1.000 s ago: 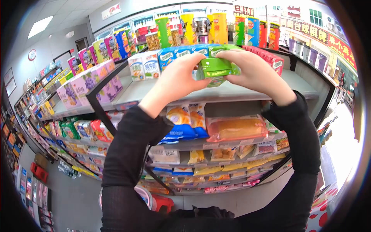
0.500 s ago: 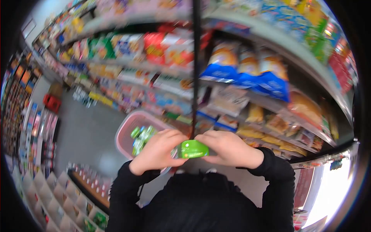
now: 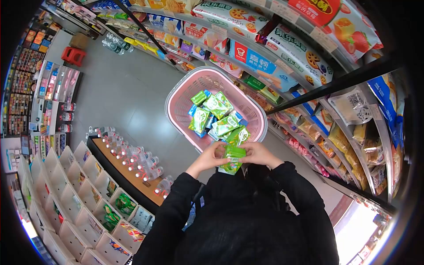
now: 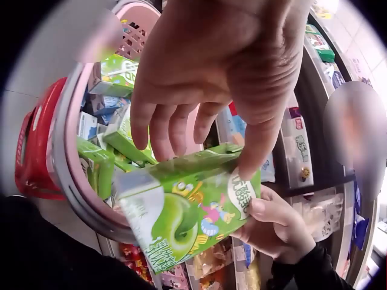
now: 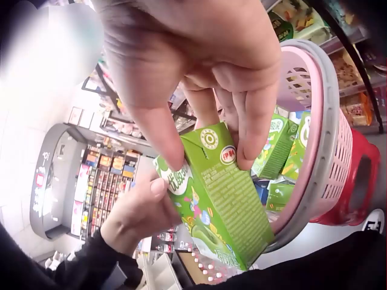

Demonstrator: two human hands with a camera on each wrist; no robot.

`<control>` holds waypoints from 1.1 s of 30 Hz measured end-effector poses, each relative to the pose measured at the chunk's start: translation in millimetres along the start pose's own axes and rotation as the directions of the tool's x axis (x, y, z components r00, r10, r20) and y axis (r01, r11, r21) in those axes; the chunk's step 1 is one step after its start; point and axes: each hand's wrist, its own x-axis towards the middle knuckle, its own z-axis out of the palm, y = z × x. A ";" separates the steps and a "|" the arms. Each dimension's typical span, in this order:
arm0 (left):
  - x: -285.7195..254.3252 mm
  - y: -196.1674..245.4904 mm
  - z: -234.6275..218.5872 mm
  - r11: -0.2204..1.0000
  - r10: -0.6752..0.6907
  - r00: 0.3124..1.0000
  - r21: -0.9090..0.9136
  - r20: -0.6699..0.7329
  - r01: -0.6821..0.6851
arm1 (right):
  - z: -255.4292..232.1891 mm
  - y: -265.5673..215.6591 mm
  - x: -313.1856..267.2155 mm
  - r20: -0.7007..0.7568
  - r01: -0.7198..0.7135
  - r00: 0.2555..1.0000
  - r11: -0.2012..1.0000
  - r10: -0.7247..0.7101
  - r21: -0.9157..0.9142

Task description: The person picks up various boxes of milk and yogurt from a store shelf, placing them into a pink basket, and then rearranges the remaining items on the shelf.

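Observation:
Both hands hold a green drink carton [image 3: 232,160] with an apple picture, just in front of the basket's near rim. My left hand [image 3: 206,158] grips one end, its thumb [image 4: 257,145] on the printed face. At the other end, my right hand [image 3: 261,155] pinches the carton [image 5: 227,193] between thumb and fingers. Beyond them stands a pink basket [image 3: 180,95] with a grey rim. Inside it lie several green drink cartons [image 3: 215,106] at mixed angles, with some blue packs among them.
Shelves of packaged snacks [image 3: 263,66] rise along the right, divided by a black post [image 3: 327,86]. A red stool [image 4: 39,139] shows under the basket. Water bottles [image 3: 132,152] line a low ledge at left, beside white bins [image 3: 70,198]. Grey floor [image 3: 137,92] stretches beyond.
The view has swung from the drink shelf down and left to the basket. Both hands have brought the green carton away from the shelf to the basket's near side, still holding it.

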 end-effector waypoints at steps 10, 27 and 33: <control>74.5 -47.2 -52.2 0.901 -0.255 0.962 -0.384 -0.094 0.201 | -9.3 2.4 64.3 -0.246 -0.231 0.873 0.801 0.422 0.552; 69.8 -19.2 -36.1 0.612 0.314 0.945 0.743 0.086 -0.271 | 3.3 -4.9 -7.2 -0.210 0.020 0.977 0.994 -0.043 -0.109; 58.9 109.1 38.9 0.265 0.161 0.869 0.828 0.467 -0.494 | -48.1 -82.4 -109.4 -0.049 0.140 0.985 0.929 -0.167 -0.341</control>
